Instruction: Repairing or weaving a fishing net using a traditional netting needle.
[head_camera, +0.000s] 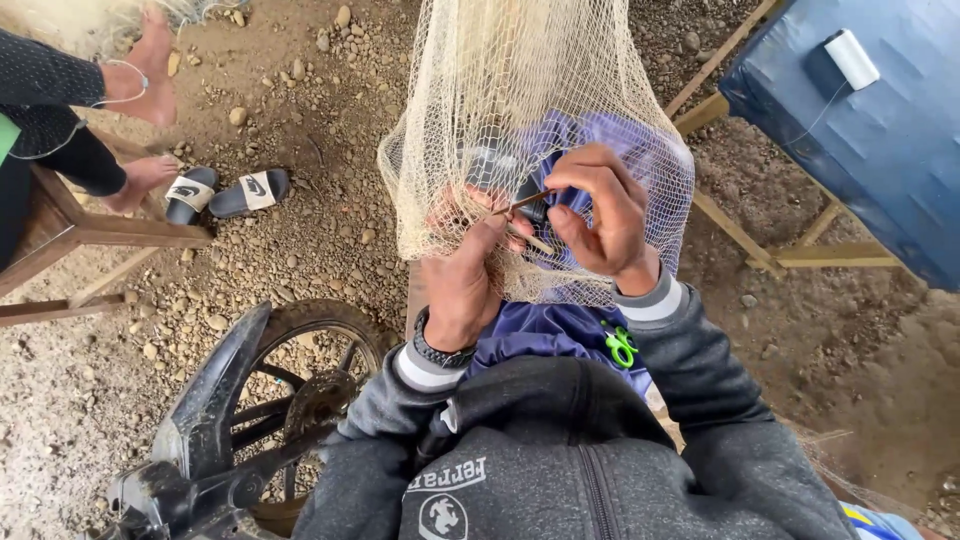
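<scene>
head view: both hands work cream netting (470, 110) draped over the lap — right hand (600, 215) fingers pinch a thin brown needle (522, 203), left hand (465, 280) fingers grip mesh; a white thread spool (852, 58) lies on the blue table (880, 150).

Left hand (462, 285) is gripping cream net (480, 90) w/ a wristwatch (440, 352) on. Right hand (600, 215) is pinching a thin brown netting needle (525, 203) thru the mesh. Green scissors (620, 343) are lying on lap; motorbike wheel (315, 385) is sitting nearby, left.
</scene>
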